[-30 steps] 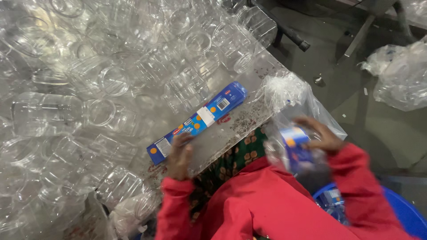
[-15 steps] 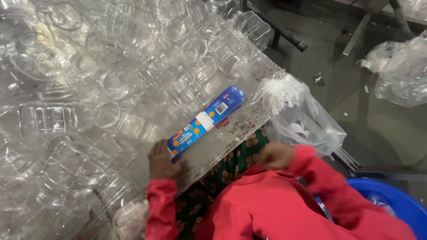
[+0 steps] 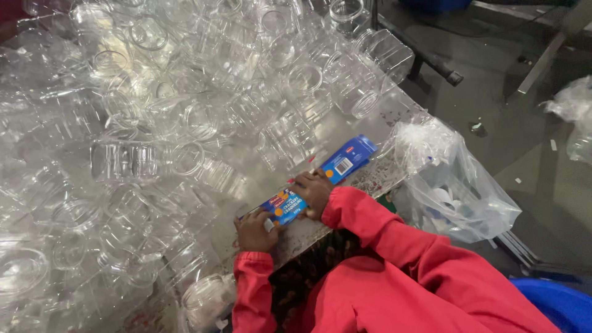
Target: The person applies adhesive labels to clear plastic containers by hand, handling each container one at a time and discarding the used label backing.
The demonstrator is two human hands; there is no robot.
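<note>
Both hands have come together on the long blue printed label strip (image 3: 314,183), where half a second ago only the left hand touched it and the right hand was drawn back toward the chest. That strip lies flat and slantwise along the near edge of the grey speckled metal table (image 3: 376,179), its far end with a white barcode patch pointing toward the table's right corner. At the strip's near end, the left hand (image 3: 254,231) rests with fingers curled over it. The right hand (image 3: 314,192) presses down on the strip's middle, fingers bent against the paper; neither hand lifts it. Both arms wear bright red sleeves (image 3: 370,228). Beyond the strip, a heap of clear plastic jars (image 3: 203,117) covers almost the whole table, lying on their sides and upright, right up to the far edge. Hanging off the table's right corner is a crumpled clear plastic bag (image 3: 456,185) with scraps inside. Below it, at the lower right, the rim of a blue plastic tub (image 3: 558,302) shows on the dark floor.
</note>
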